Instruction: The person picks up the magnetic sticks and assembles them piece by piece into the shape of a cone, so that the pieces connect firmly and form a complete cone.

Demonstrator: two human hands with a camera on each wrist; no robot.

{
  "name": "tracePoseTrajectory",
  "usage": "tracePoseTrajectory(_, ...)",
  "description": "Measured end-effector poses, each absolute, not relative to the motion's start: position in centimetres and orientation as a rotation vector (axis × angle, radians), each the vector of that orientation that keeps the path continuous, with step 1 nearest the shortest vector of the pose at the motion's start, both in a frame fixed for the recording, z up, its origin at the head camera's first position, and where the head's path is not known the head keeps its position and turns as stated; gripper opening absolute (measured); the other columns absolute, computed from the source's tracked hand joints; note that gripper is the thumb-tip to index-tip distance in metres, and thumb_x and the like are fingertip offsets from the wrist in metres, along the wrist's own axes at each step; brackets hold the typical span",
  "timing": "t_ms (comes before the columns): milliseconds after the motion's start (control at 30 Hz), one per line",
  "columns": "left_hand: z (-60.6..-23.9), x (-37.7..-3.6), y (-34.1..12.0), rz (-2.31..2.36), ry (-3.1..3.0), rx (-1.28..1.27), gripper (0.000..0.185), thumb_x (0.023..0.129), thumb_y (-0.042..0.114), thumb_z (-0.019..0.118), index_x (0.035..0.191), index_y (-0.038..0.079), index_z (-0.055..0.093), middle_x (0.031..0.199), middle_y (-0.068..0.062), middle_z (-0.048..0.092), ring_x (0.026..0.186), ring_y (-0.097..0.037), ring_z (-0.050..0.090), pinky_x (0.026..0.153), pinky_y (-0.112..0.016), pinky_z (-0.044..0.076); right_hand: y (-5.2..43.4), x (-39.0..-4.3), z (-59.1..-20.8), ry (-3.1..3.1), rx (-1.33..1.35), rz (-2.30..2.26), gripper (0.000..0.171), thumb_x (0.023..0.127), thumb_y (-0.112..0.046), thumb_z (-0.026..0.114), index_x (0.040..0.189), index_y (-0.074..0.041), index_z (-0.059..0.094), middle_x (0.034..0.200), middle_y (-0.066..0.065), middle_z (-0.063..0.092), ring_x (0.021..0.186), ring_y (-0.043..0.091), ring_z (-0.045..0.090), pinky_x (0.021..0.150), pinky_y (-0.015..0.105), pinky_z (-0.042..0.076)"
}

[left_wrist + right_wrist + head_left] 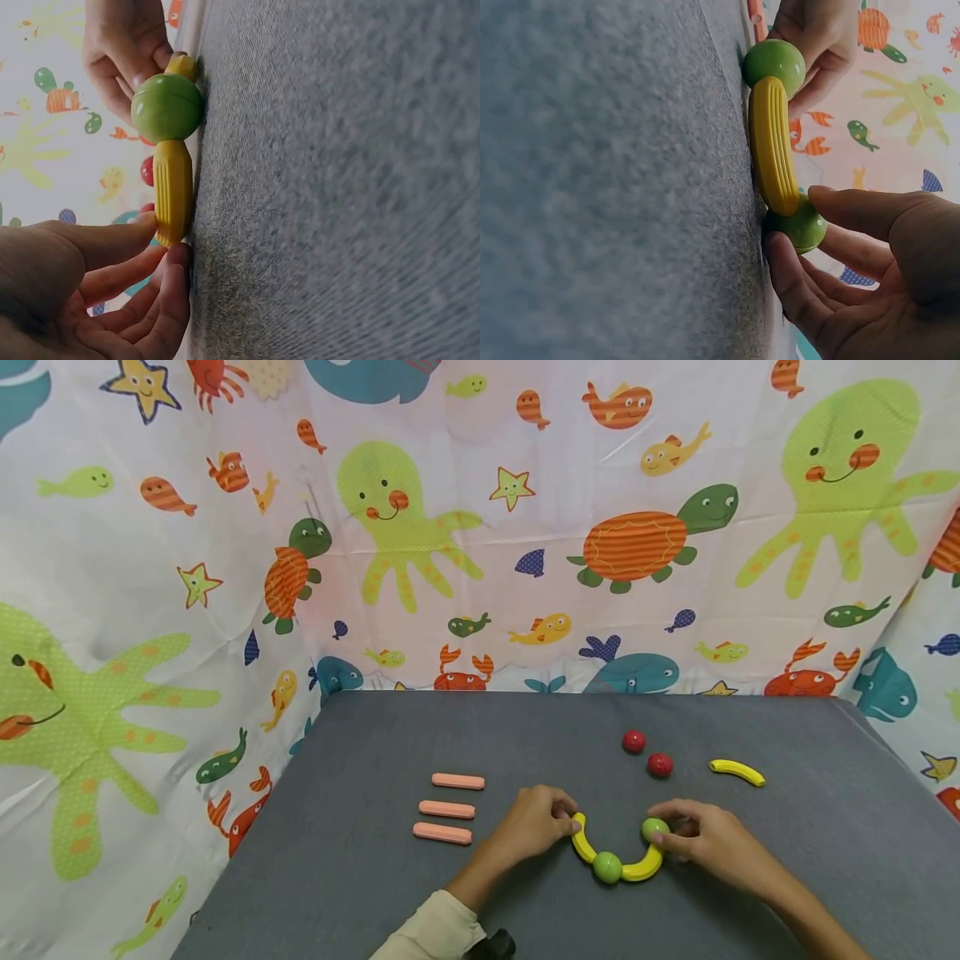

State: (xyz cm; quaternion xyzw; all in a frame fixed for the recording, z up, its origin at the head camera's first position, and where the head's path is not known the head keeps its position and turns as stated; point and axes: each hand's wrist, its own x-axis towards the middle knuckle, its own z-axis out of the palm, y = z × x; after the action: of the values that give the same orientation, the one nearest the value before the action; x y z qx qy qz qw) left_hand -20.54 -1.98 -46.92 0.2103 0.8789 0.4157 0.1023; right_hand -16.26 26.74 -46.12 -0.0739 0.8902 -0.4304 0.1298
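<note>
Two yellow curved bars and two green balls form a U-shaped chain on the grey table. My left hand (pixel 531 822) pinches the free end of the left yellow curved bar (pixel 582 845) between thumb and fingers. That bar runs to a green ball (pixel 607 867) at the bottom of the U. From this ball the other yellow curved bar (pixel 769 146) leads up to the second green ball (pixel 802 231). My right hand (pixel 716 847) holds this second ball, thumb on one side and fingers on the other. Lengthwise ridges mark the bars.
Three pink sticks (pixel 447 810) lie in a column left of my left hand. Beyond the chain are two red balls (pixel 660 766), with a loose yellow curved bar (pixel 737 772) to their right. A sea-animal curtain (pixel 517 593) hangs behind the grey table (pixel 360 860).
</note>
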Motion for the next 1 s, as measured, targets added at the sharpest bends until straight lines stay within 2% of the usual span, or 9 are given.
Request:
tracePoseTrajectory(200,-46.9,-20.7,-1.8,1.237,2.585,0.589,0.024,0.093,0.019,0.083,0.112,0.005,0.080,0.086,0.005,0.071,0.073,-0.002,0.057,0.063,-0.021,0.048,26.6,-15.7,-46.2,2.572,-0.136,-1.258,0.042,0.094,-0.032,0.082,0.126,-0.006,0.071,0.115,0.008,0.073,0.083,0.019,0.070,0.065,0.033,0.059)
tracePoseTrajectory(333,-47.0,-20.7,-1.7,1.259,2.553,0.572,0.028,0.091,0.019,0.085,0.114,0.003,0.080,0.088,0.005,0.071,0.075,-0.002,0.058,0.063,-0.021,0.048,26.6,-15.5,-46.3,2.586,-0.145,-1.240,0.041,0.094,-0.030,0.082,0.126,-0.007,0.071,0.112,0.007,0.073,0.083,0.019,0.069,0.064,0.033,0.058)
tracePoseTrajectory(633,-46.9,-21.0,-1.4,1.260,2.565,0.562,0.021,0.093,0.015,0.082,0.111,0.003,0.080,0.085,0.005,0.069,0.073,-0.002,0.058,0.064,-0.021,0.049,26.7,-14.9,-46.6,2.578,-0.177,-1.254,0.041,0.095,-0.028,0.081,0.127,-0.006,0.072,0.118,0.009,0.073,0.087,0.018,0.069,0.064,0.031,0.057)
tracePoseTrajectory(1000,-47.3,-21.6,-1.2,1.272,2.584,0.561,0.015,0.096,0.013,0.079,0.109,0.005,0.081,0.087,0.005,0.072,0.075,-0.001,0.059,0.065,-0.020,0.049,26.6,-14.5,-46.6,2.499,-0.227,-1.297,0.041,0.094,-0.026,0.082,0.127,-0.003,0.071,0.113,0.008,0.074,0.089,0.021,0.070,0.064,0.032,0.057)
